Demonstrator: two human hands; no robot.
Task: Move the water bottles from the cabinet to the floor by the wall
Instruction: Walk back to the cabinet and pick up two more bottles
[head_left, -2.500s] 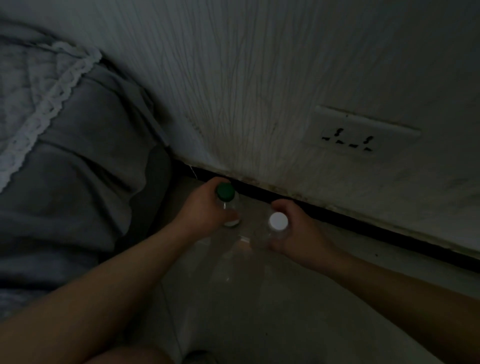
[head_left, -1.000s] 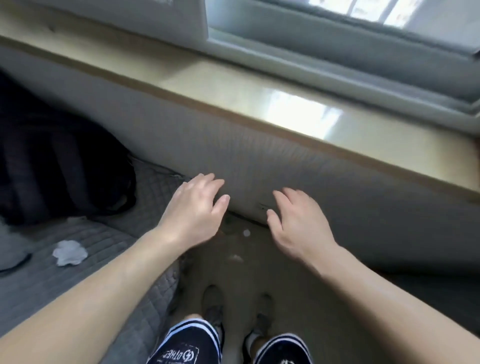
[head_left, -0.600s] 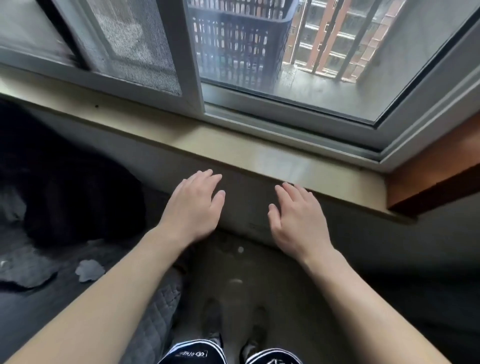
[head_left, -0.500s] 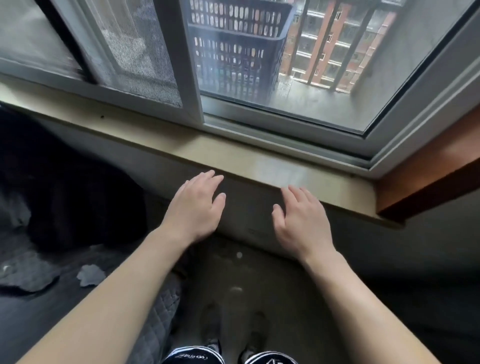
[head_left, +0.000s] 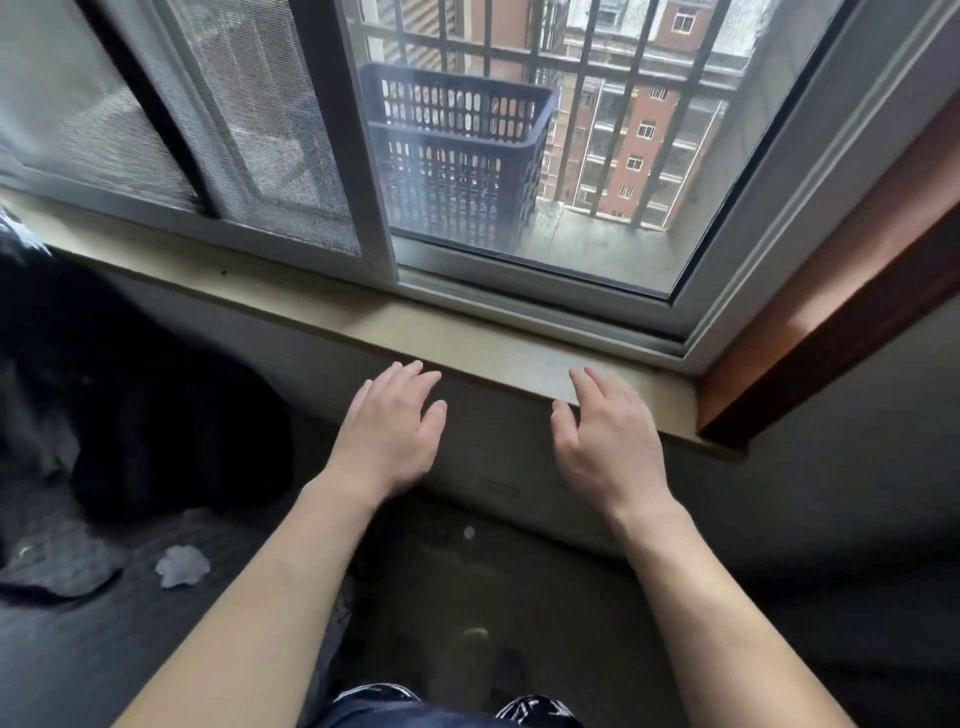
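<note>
The left hand (head_left: 387, 436) was released: fingers straight and loosely spread, palm down, grasping nothing. The right hand (head_left: 605, 441) was in the same released state, fingers extended and empty. Both hands were held level with each other in front of the windowsill (head_left: 467, 343), with the fingertips overlapping its front edge in the view; whether they touched it could not be determined. The water bottles themselves could not be made out in the shadow. Only a small white cap (head_left: 469, 532) showed on the dim floor (head_left: 519, 597), near the foot of the wall (head_left: 493, 447) under the sill, between the two forearms. Above the sill stood a sliding window frame (head_left: 358, 156) with an insect screen (head_left: 260, 130) over its left pane. Beyond the glass, a dark perforated plastic basket (head_left: 457, 166) stood upright on the balcony ledge, in front of the railing bars (head_left: 587, 78), with a brick apartment building (head_left: 639, 145) behind. A brown wooden trim (head_left: 831, 291) ran along the right end of the sill. To the left lay a dark bundle (head_left: 130, 405), and near it a crumpled white tissue (head_left: 182, 566) on a grey surface. Dark patterned shorts (head_left: 374, 709) showed at the bottom edge.
</note>
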